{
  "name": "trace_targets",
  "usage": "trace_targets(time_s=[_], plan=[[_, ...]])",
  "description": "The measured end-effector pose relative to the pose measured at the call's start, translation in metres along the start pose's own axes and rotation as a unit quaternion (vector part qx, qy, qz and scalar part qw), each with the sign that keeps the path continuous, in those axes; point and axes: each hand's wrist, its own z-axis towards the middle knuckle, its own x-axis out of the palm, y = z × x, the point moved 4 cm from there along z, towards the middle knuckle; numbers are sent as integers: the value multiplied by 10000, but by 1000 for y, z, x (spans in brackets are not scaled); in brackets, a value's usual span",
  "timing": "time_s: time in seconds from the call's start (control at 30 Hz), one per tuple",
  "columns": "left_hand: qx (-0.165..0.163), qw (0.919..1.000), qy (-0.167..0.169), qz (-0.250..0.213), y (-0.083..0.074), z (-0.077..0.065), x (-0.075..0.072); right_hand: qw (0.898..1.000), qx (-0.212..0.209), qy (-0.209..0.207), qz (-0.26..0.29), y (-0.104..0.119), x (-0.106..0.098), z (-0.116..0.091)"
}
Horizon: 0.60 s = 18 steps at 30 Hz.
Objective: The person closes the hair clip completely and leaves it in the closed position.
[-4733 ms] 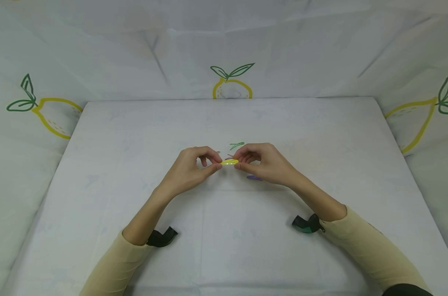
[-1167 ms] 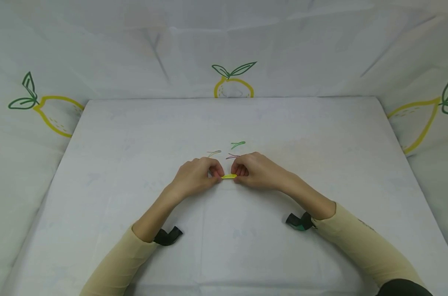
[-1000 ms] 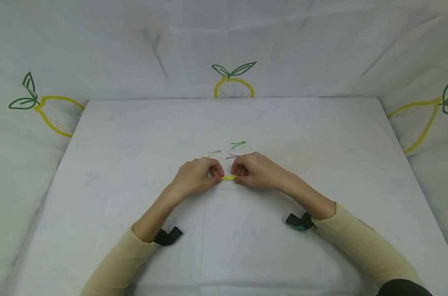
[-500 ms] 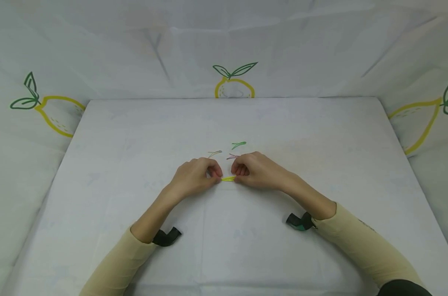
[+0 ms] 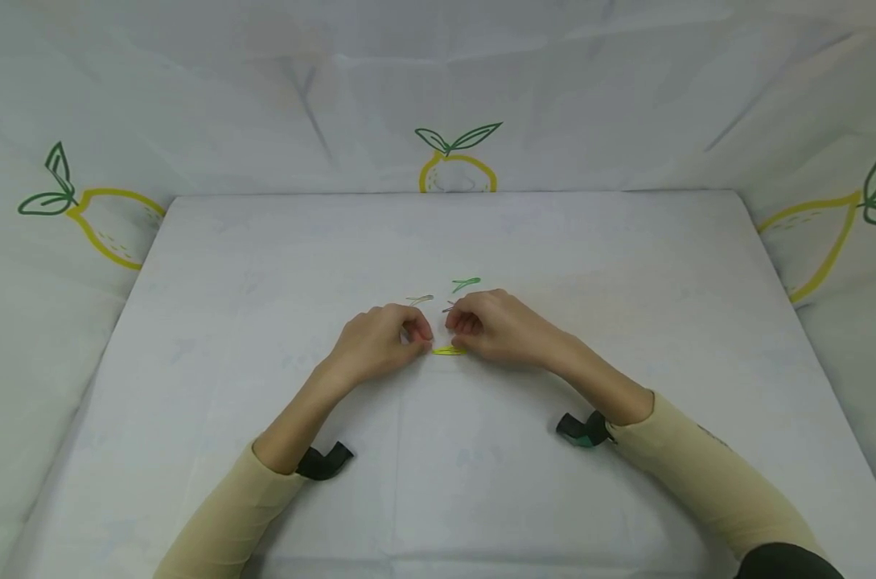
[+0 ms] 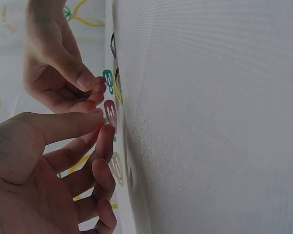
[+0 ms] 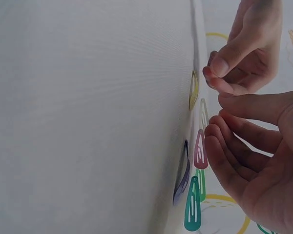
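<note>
Yellow is showing between the two hands; what are you seeing there?

It is a yellow clip [image 7: 194, 91], and it is lying on the white table [image 5: 438, 490]. The left hand [image 5: 378, 342] and the right hand [image 5: 510, 328] are bending their fingers loosely and are holding nothing. The left thumb is nearly meeting its forefinger, the right thumb is standing a little apart. Whether a thumb is touching the clip's end, I cannot tell.

How are you expecting it to handle?

I am judging it very light, thin and springy, perhaps smooth, so careless fingertips are risking a slip. I am thinking that a pinch at both ends is suiting it best.

And the room for moving?

Beyond it, a pink clip [image 7: 200, 150], a pale clip [image 7: 204, 114] and a green clip [image 5: 466, 285] are lying near; a purple clip [image 7: 181, 174] and a teal clip [image 7: 192, 204] are lying on the right hand's side. Towards the person, plain cloth is stretching, and the table's edges are running well apart from the clip.
</note>
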Motion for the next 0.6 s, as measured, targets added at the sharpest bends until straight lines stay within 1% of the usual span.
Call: trace_targets(time_s=[0.3,0.6], plan=[[17,9999,-107,18,2,2,-3,9999,-62,-81,-31,2,-2,7],[-94,9998,-180,-28,5,3,-7,9997,-104,-220,10,2,-4,13]])
